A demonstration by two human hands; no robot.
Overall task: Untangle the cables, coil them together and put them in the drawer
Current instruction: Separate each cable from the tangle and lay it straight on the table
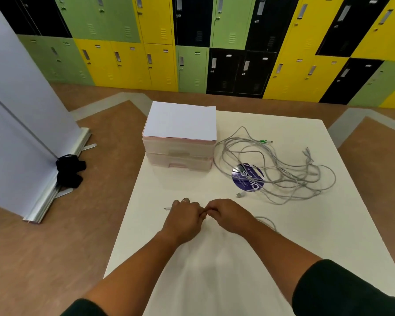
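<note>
**Head view, left to right.** Far left: a tall white roll-up banner panel (21, 106) standing on the brown floor (55, 247), with a crumpled black cloth item (69, 171) lying against its metal foot; across the back: a wall of green, yellow and black metal lockers (192, 42); centre: a white rectangular tabletop (214, 281); at its far left corner: a small translucent pale-pink plastic drawer unit (179, 153) with a flat white top, its two stacked drawers both pushed in.

Nearer the viewer: the left hand (184, 218), fingers curled, its grip clamped on a thin pale-grey cable (266, 219) whose white plug (167, 208) sticks out to the left of the knuckles; the right hand (228, 215), fingertips meeting those of the left, its grip likewise closed on the same cable; the stretch between the two grips is hidden by the fingers; a loop of this cable shows on the tabletop just beside the right wrist; both forearms bare, with dark sleeves (351, 290) at the lower edge.

Right of the drawer unit: a loose tangle of grey cables (278, 169) lying on the tabletop, outside the drawers and well apart from the hands; its strands cross a round purple sticker (249, 179) with white lettering; a green-tipped plug (263, 141) lies at the tangle's far edge and a flat white connector (238, 194) at its near edge
</note>
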